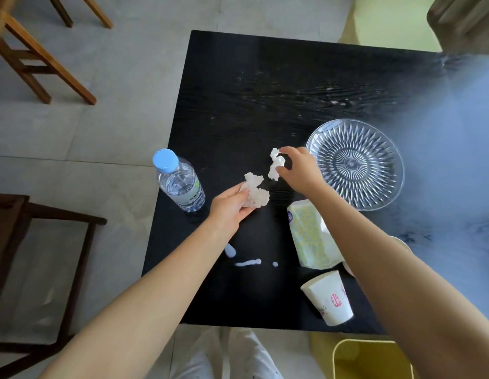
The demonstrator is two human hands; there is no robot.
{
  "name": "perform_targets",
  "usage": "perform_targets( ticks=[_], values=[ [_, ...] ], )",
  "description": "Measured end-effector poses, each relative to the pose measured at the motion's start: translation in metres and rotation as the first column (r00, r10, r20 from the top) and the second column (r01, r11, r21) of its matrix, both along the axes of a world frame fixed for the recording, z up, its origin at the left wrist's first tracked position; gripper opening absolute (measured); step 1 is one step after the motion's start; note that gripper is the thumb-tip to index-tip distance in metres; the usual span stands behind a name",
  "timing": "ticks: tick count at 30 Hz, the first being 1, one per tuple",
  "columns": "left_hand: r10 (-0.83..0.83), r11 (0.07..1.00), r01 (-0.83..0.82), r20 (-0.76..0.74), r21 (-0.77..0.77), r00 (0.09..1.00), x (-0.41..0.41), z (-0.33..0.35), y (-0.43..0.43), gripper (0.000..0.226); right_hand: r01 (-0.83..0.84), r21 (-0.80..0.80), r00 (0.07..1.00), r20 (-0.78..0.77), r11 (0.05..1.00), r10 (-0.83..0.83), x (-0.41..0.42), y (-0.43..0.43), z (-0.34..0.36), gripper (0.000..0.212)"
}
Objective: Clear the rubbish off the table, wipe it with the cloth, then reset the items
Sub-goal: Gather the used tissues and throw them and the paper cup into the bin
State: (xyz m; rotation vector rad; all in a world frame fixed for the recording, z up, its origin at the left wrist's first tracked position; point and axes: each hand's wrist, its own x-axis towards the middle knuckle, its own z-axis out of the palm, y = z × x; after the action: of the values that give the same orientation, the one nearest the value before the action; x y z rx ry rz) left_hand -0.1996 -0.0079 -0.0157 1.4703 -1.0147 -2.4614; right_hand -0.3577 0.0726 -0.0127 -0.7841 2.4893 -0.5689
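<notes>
With left hand closed on one tissue wad and right hand pinching another wad, best to lift both clear of the worktop and drop into the yellow bin, avoiding the white spill.

A black wood-grain surface stands on a floor of large pale grey tiles. Light-wood chair legs occupy the far left corner, and a darker wooden chair frame sits at the near left. Daylight from the right throws a bluish haze across the tabletop. A pale green mat lies beyond the far edge; a yellow bin stands near right.
</notes>
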Motion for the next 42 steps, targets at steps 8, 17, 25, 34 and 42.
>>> perform_targets(
  ticks=[8, 17, 25, 34, 42],
  values=[
    [-0.011, 0.998, 0.011, -0.007, -0.058, 1.000, 0.012, -0.002, -0.007, 0.033, -0.075, 0.131, 0.994, -0.074, 0.989, 0.085, 0.004, -0.017, -0.028, 0.024],
    [-0.031, 1.000, 0.030, -0.043, -0.006, 0.999, 0.001, 0.018, 0.001, 0.029, -0.074, -0.212, 0.992, 0.082, 0.975, 0.093, 0.064, 0.016, 0.047, 0.027],
    [-0.301, 0.953, 0.302, -0.228, -0.028, 0.926, -0.001, 0.050, 0.034, 0.034, 0.091, -0.242, 0.993, -0.046, 0.966, -0.105, 0.082, 0.057, 0.066, 0.017],
    [-0.448, 0.888, 0.421, -0.141, -0.186, 0.883, -0.001, 0.060, 0.060, 0.031, 0.276, -0.177, 0.961, 0.031, 0.945, -0.275, 0.107, 0.137, 0.082, 0.041],
    [-0.496, 0.852, 0.477, -0.038, -0.213, 0.868, 0.024, 0.046, 0.077, 0.030, 0.333, 0.404, 0.937, -0.043, 0.852, -0.346, 0.177, 0.185, 0.011, 0.089]
  ],
)
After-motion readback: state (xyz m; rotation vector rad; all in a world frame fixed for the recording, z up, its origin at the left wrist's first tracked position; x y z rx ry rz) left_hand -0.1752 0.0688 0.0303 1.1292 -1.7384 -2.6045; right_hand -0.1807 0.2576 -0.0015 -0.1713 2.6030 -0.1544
